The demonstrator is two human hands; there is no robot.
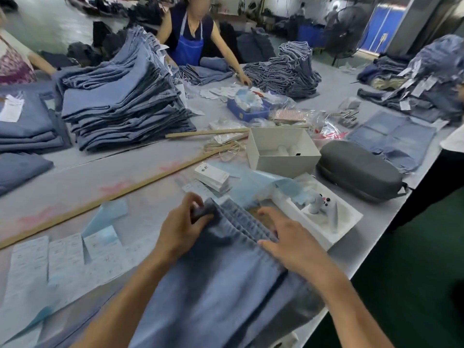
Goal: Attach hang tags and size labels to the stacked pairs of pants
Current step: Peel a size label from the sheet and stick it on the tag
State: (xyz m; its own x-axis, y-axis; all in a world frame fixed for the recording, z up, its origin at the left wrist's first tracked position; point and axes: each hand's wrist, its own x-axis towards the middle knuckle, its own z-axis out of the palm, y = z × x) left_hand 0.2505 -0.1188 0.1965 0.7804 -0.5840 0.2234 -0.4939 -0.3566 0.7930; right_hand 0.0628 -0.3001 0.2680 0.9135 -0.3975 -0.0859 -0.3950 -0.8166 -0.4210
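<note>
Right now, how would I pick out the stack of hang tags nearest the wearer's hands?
Start at the open white cardboard box mid-table, then drop toward the wearer, left of its near corner. There a small stack of white hang tags lies just beyond the left hand, which grips the pants waistband. Unlike the flat label sheets to the left, it is a thick block with dark print on top.

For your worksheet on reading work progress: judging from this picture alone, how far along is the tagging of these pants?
Done: folded pants at far left carry a white tag. In hand: the left hand grips the waistband of the blue pants while the right hand rests open on it; no tag shows there. Left: the hang tags and the tall stack wait.
</note>
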